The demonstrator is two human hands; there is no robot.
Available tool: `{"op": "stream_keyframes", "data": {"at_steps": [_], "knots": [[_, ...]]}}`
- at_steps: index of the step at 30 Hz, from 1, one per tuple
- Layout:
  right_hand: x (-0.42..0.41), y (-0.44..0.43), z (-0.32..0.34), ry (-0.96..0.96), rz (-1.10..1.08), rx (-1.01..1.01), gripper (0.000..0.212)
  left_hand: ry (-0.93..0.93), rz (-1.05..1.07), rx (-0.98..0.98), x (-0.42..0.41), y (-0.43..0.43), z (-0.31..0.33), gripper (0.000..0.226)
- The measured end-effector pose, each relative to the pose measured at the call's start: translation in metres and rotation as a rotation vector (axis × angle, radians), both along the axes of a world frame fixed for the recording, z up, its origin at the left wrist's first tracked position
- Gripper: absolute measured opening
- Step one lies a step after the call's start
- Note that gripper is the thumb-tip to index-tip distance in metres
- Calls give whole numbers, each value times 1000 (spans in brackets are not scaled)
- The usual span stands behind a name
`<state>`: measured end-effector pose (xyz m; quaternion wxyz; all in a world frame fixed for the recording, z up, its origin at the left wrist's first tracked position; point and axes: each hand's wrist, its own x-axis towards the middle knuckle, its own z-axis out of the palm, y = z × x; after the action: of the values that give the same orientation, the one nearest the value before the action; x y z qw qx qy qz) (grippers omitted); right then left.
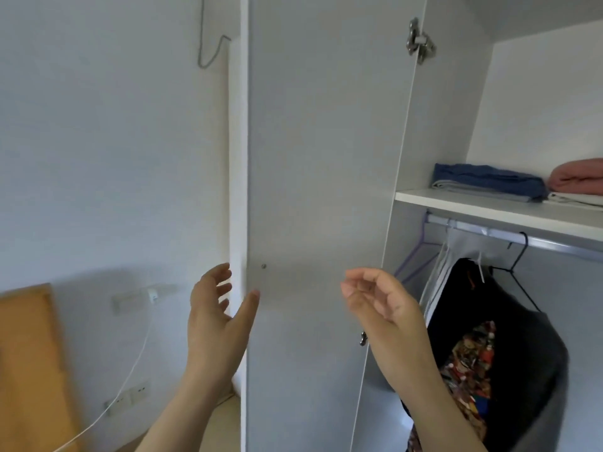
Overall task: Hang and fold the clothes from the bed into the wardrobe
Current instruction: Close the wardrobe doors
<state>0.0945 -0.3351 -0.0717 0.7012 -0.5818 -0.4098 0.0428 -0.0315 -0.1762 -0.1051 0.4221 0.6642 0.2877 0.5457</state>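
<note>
Nearest to us, both forearms rise from the bottom edge, cut off below the elbow. The left hand has its fingers spread and relaxed. Its thumb lies along the near face of the open door, while its fingers reach past the door's edge. We cannot tell whether they touch it. The right hand hovers in front of the same door with fingers loosely curled, holding nothing, and it hides part of a small metal fitting at the door's hinged edge.

The door is a flat, matt pale-grey panel with one small screw head and a shiny metal hinge near the top.

Inside the wardrobe, a dark garment hangs from a metal rail, over a busy red-patterned cloth. Both run off the bottom edge. Beside them hang a thin purple hanger, some white hangers and a black wire hanger.

On the white shelf above lies a folded blue cloth on a grey one. A soft pink roll is cut off at the right edge.

On the far wall a white cable droops past blurred sockets, by a wooden board.
</note>
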Motion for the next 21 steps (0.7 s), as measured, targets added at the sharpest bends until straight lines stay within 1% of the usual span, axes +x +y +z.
{"op": "stream_keyframes", "data": {"at_steps": [4,7,12,16,21], "knots": [[0,17,0,5,-28,-11,12,86,-76,9,12,27,3,69],[3,21,0,6,-63,-18,12,69,-173,-43,22,36,6,69],[8,12,1,-2,-118,-48,12,91,-141,-77,30,34,0,47],[12,-2,-3,-5,-152,-69,12,26,-127,-129,33,20,2,33],[17,-22,-6,-7,-162,-70,13,-43,-154,-99,33,-14,0,18]]}}
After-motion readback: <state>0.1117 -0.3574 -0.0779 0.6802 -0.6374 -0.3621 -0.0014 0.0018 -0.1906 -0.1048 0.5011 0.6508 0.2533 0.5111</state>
